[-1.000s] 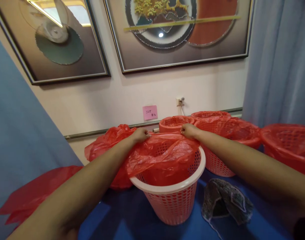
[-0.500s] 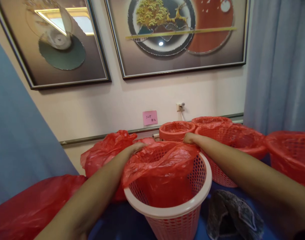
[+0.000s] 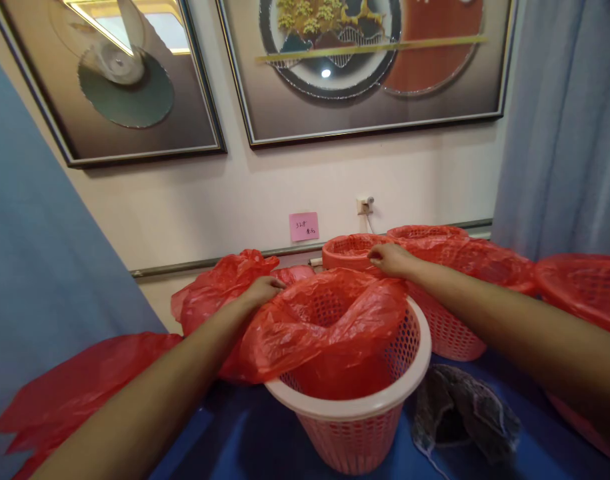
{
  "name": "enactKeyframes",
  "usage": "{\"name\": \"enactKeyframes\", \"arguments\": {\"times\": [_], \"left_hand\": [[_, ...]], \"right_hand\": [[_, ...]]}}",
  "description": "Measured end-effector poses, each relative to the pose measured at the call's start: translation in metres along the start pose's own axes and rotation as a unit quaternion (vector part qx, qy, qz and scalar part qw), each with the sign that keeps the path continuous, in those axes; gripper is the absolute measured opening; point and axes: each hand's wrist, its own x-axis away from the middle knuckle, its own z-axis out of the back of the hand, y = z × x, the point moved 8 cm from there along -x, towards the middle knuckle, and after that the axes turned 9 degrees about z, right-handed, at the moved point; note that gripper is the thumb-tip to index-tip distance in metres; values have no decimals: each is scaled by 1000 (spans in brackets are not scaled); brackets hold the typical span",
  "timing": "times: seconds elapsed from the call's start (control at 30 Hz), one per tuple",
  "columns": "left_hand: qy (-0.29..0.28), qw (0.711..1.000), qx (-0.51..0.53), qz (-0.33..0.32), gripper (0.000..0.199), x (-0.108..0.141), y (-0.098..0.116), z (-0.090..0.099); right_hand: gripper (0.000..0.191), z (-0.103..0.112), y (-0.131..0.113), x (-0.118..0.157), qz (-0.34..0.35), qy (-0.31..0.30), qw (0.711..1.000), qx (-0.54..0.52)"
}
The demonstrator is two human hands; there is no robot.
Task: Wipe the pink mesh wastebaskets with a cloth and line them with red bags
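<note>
A pink perforated plastic basket (image 3: 352, 407) stands in front of me with a red plastic bag (image 3: 305, 333) partly in it. The bag drapes over the basket's far and left rim, while the near and right rim is bare. My left hand (image 3: 265, 291) is beside the bag's far left edge, its fingers stretched out and looking open; whether they touch the bag is unclear. My right hand (image 3: 392, 259) hovers just above the bag's far right edge, fingers loosely bent and apart from the plastic.
Several red-bag-lined baskets (image 3: 585, 293) stand at the back and right. More red bags (image 3: 215, 287) lie at the left. A dark grey mesh cloth (image 3: 465, 413) lies on the blue surface (image 3: 225, 433). A pink note (image 3: 303, 227) and framed pictures (image 3: 369, 113) hang on the wall.
Both hands have come off the far rim. My right hand has risen above the bag, and the bag's far edge now hangs over the basket's back rim. The view has tilted slightly down.
</note>
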Motion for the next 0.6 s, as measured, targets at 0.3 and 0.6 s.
{"name": "enactKeyframes", "arguments": {"times": [0.3,0.6], "left_hand": [[68,934,-102,-336,27,164,45,26],[43,912,-197,-356,26,200,42,2]], "right_hand": [[27,49,-35,116,181,2,974,-136],[21,43,-47,180,268,183,945,-49]]}}
